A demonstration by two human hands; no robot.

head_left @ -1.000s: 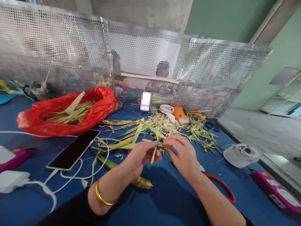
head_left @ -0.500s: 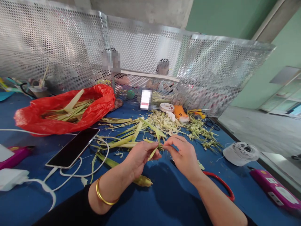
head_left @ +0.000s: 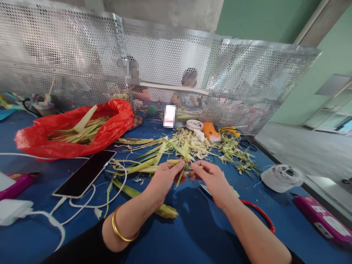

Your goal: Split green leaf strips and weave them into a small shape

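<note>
Pinching a folded green leaf strip [head_left: 186, 166] at the centre of the frame

The left forearm runs up from the lower left of the frame, a dark sleeve [head_left: 82, 244] below the elbow-side edge of the bare wrist and a gold bangle [head_left: 114, 224] around it. Its left hand [head_left: 165, 179] points toward mid-frame, thumb laid over the fingers, which are closed on the strip. The right forearm slants in from the lower right; the right hand [head_left: 211, 179] faces the left one, fingers curled in at the strip's right side. Whether they grip a strand is too small to tell. Both hands are held above the blue tabletop [head_left: 189, 234], just in front of the loose leaves [head_left: 148, 165].

Compared with half a second ago, the right hand's fingers are more curled, and its thumb lies flatter. A pale end of the strip now stands up above the left thumb, while another end still points down beneath it. More of a pointed metal blade [head_left: 205, 190] shows below the right hand; the red handle [head_left: 262, 212] stays at lower right. The left hand has barely moved.
</note>
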